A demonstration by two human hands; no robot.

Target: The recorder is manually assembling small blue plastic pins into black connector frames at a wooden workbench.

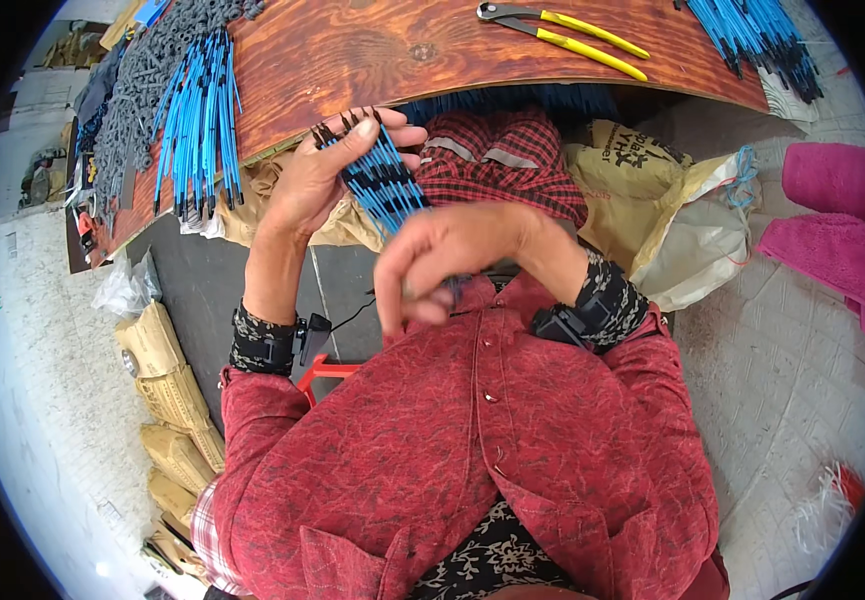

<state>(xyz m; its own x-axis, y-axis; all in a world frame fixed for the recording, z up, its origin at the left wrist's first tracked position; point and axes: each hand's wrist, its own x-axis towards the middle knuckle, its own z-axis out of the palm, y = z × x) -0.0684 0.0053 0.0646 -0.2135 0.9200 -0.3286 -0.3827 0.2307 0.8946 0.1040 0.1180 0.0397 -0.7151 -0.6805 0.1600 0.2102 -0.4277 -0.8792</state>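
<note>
A fanned bundle of thin blue sticks with black tips and black bands (384, 178) rests in my left hand (314, 182), the thumb pressed over it and the fingers behind. My left hand is just off the front edge of the wooden table. Close to the lower end of the bundle, my right hand (452, 250) hangs in front of my chest with its fingers bent. Motion blurs those fingers, and I cannot tell whether they hold anything or touch the sticks.
On the wooden table (352, 60) lie yellow-handled pliers (592, 45), a pile of grey parts (137, 115) and more blue sticks (202, 125) at the left. Another blue stick bundle (752, 35) sits far right. A white sack (697, 250) and magenta cloths (832, 220) are at the right.
</note>
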